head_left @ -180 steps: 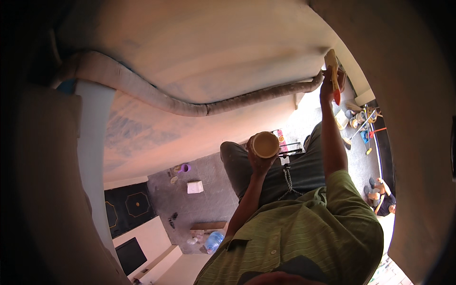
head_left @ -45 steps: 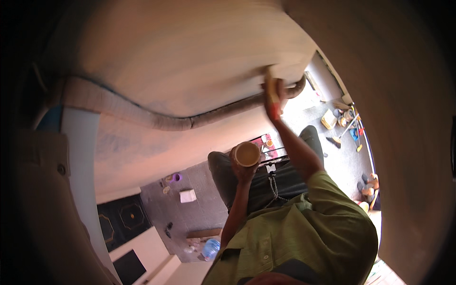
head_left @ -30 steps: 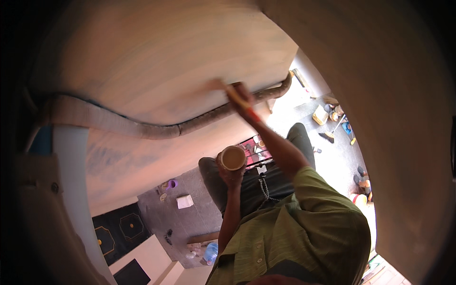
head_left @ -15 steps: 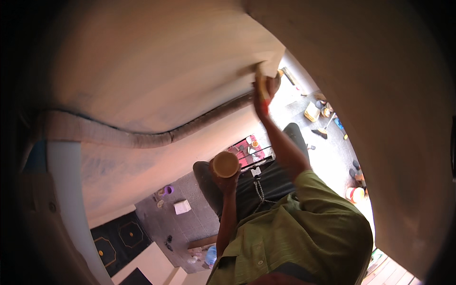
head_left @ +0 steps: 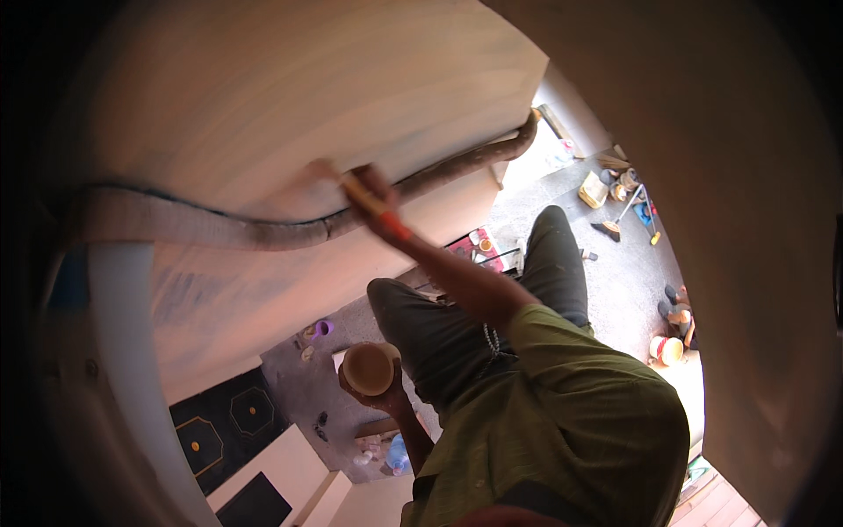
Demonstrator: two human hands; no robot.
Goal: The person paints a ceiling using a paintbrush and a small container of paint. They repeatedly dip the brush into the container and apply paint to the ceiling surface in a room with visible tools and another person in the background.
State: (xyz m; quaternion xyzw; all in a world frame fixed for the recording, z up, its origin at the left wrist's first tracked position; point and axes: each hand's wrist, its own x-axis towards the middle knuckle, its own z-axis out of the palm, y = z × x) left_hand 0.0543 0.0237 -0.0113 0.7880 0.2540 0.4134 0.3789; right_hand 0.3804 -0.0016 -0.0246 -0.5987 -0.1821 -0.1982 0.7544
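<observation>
Right hand (head_left: 378,197) wraps round a brush (head_left: 356,188) by the wall (head_left: 263,105); left hand (head_left: 385,400), below it, cups a tub (head_left: 369,369); remotely, I judge coating underway; next calls for even strokes.

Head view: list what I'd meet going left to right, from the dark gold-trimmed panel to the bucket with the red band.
Dark gold-trimmed panel → purple vessel → round container in the left hand → red surface → broom → bucket with the red band.
</observation>
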